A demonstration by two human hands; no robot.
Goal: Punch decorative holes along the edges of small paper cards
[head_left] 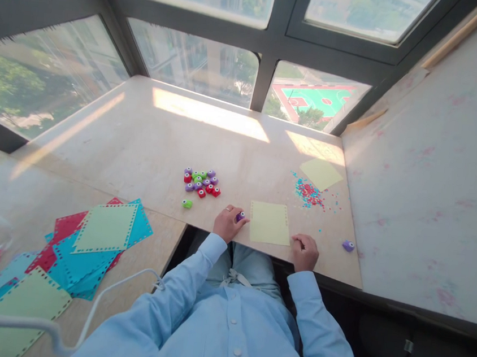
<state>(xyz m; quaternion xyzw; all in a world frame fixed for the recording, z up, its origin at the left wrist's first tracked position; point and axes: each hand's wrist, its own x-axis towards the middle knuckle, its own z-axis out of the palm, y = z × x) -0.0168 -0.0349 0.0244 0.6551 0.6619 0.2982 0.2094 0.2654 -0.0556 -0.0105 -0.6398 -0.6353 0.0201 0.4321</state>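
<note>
My left hand (228, 222) is closed round a small purple punch (240, 216) and holds it against the left edge of a light green paper sheet (269, 223) lying at the table's near edge. At the sheet's lower right corner rests my right hand (304, 251), fingers curled into a loose fist, with nothing visible in it. A second purple punch (348, 245) lies alone just right of that hand.
A cluster of several small purple, green and red punches (202, 182) sits mid-table, with one green punch (187, 203) apart. Red and blue paper confetti (310, 193) lies beside another green sheet (321, 173). Punched coloured sheets (95, 240) are stacked at left. A white cable (116, 288) crosses below.
</note>
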